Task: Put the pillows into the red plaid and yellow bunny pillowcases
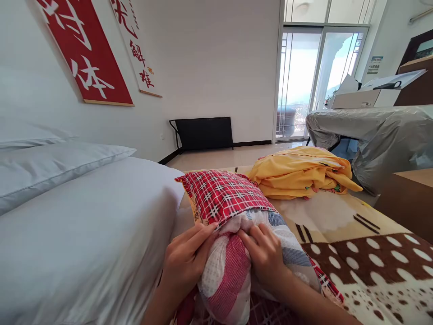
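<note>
Evidently, the left hand (189, 253) was clamped on the red plaid pillowcase (226, 192) toward twelve o'clock, and the right hand (265, 250) on the striped pillow (230, 275) toward six; a taut hem (249, 210) and unbunched cloth probably helped most.

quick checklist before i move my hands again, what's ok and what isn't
1. Left hand on the case: ok, fingertips at its edge.
2. Right hand on the pillow: ok, pinching its white cloth.
3. Pillow fully covered: not ok, its near end sticks out.
4. Pillow reaching the case's far corners: cannot tell, cloth hides it.
5. Yellow cloth apart from both hands: ok, it lies beyond them.
</note>
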Motion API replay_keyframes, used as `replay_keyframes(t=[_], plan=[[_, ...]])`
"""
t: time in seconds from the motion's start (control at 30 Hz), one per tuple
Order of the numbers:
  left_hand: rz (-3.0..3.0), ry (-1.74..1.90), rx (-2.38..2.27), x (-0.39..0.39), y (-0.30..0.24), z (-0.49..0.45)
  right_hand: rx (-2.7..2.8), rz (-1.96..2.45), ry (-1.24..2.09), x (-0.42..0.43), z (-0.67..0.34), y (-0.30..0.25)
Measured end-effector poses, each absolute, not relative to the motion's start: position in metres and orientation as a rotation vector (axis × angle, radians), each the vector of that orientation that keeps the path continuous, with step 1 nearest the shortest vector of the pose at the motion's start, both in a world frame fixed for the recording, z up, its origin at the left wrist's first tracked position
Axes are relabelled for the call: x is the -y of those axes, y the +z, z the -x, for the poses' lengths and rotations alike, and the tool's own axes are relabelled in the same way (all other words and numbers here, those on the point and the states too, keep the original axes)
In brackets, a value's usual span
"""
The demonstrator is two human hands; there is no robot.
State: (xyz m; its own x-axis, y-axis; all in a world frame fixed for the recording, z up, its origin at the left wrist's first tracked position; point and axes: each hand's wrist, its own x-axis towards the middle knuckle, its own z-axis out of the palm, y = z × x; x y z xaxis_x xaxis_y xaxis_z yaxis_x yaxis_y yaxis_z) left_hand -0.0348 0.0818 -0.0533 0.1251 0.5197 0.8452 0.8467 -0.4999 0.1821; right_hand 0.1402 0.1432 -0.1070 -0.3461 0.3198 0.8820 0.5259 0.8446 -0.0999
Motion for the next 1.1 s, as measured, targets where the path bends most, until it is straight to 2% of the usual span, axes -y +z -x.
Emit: replay_keyframes(t=[0.13,0.27,0.43,0.53,0.6,0.67,0.73,0.87,1.1], plan=[[2.2,-1.222,1.276,-0.08,-0.05,0.032,1.887,0.781,-0.187,-0.161,-0.146,-0.101],[2.196,-1.087,1.496,-0.077,-0.045,0.048,2.054,0.785,0.031,-0.158,-0.155,-0.087],[2.133,-0.802,1.887,-0.081,-0.041,0.072,2.551,0.405,0.521,-0.135,-0.177,-0.05],[2.186,-0.737,1.977,-0.088,-0.045,0.072,2.58,0.291,0.766,-0.143,-0.198,-0.036],[2.239,-0.743,1.972,-0.092,-0.05,0.069,2.456,0.682,0.678,-0.157,-0.21,-0.036],[2.274,-0.773,1.917,-0.096,-0.055,0.066,2.362,1.2,0.442,-0.172,-0.216,-0.042],[2.281,-0.801,1.862,-0.099,-0.059,0.065,2.442,1.474,0.302,-0.181,-0.215,-0.051],[2.297,-0.825,1.811,-0.105,-0.065,0.066,2.745,1.301,0.37,-0.173,-0.196,-0.062],[2.263,-0.94,1.76,-0.114,-0.068,0.071,2.676,0.736,0.517,-0.139,-0.167,-0.076]])
